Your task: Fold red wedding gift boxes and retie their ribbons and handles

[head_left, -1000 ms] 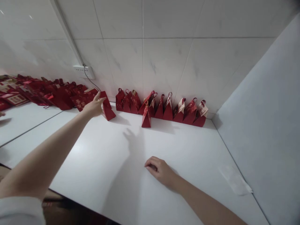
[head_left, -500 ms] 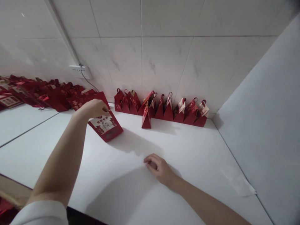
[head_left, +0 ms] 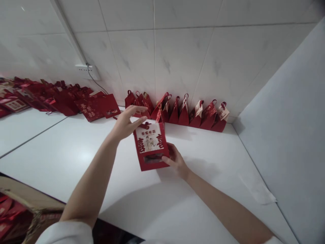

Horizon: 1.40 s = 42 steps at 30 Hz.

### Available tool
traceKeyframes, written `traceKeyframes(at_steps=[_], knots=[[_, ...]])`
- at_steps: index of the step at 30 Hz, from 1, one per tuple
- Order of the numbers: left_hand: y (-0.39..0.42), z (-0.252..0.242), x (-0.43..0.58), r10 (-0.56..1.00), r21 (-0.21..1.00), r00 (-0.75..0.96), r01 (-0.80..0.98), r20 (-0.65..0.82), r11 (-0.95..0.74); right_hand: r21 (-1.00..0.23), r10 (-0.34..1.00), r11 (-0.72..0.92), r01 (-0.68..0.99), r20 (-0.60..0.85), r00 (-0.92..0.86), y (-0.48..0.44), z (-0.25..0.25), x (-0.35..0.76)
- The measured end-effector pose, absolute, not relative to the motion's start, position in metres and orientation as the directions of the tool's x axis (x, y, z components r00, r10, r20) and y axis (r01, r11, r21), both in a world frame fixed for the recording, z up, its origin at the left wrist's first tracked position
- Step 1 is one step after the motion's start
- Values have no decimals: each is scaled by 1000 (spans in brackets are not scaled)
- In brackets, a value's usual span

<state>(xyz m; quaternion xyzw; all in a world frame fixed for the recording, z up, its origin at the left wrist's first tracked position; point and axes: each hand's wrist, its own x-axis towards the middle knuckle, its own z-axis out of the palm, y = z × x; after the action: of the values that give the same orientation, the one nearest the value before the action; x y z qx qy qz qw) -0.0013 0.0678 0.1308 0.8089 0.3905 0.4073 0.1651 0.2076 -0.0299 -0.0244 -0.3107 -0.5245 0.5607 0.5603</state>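
Observation:
A red gift box (head_left: pixel 151 144) with a white printed panel and a small dark window is raised slightly tilted above the white table. My right hand (head_left: pixel 176 161) grips its lower right side, thumb on the front and fingers around the edge. My left hand (head_left: pixel 129 122) is at the top left corner of the box, its thumb and fingers apart. A dark red ribbon shows beside the thumb. Whether the left fingertips touch the box is unclear. Behind it, a small red pointed box is partly covered.
A row of small red boxes with ribbon loops (head_left: pixel 182 113) lines the tiled wall. More red boxes and bags (head_left: pixel 63 101) crowd the left, near a wall socket (head_left: pixel 87 72). A carton (head_left: pixel 30 200) holding red items sits lower left. A white partition (head_left: pixel 286 118) borders the right.
The red gift box has moved right from the left pile to the middle. My right hand has taken hold of its side, and my left hand's fingers have spread.

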Motion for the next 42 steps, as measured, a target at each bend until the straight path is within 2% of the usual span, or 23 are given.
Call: traceKeyframes(at_steps=[2,3,4,7,9,11,19,30,33,35,38,42], knots=[[64,95,5,778,712,115,338,618,-616,-912,962,226,-343,265,-68,-30,-33,211],[61,75,8,804,774,63,238,591,-587,-903,962,247,-351,272,-22,-30,-35,213],[58,55,11,841,825,92,160,534,-541,-898,961,265,-353,278,14,-31,-37,215],[43,2,17,851,908,372,46,370,-415,-896,954,299,-329,292,73,-31,-40,218],[33,-20,21,849,940,442,37,289,-339,-907,951,309,-286,295,92,-31,-41,219],[25,-31,25,867,954,434,50,245,-295,-926,954,298,-234,277,117,-30,-43,218],[22,-27,29,859,908,405,135,314,-396,-960,966,216,-178,184,180,-20,-50,216],[24,-35,21,787,827,397,109,473,-552,-950,944,306,-61,295,148,-34,-48,217],[20,-26,27,826,898,405,24,392,-439,-961,951,257,-103,233,202,-31,-52,214],[17,-23,34,863,952,411,-44,293,-303,-958,966,183,-221,133,223,-27,-53,212],[12,-25,44,876,986,453,-105,163,-129,-916,996,43,-398,6,94,-21,-53,210],[11,-27,45,855,991,502,-90,131,-99,-911,995,-14,-412,27,-94,-18,-49,216]])
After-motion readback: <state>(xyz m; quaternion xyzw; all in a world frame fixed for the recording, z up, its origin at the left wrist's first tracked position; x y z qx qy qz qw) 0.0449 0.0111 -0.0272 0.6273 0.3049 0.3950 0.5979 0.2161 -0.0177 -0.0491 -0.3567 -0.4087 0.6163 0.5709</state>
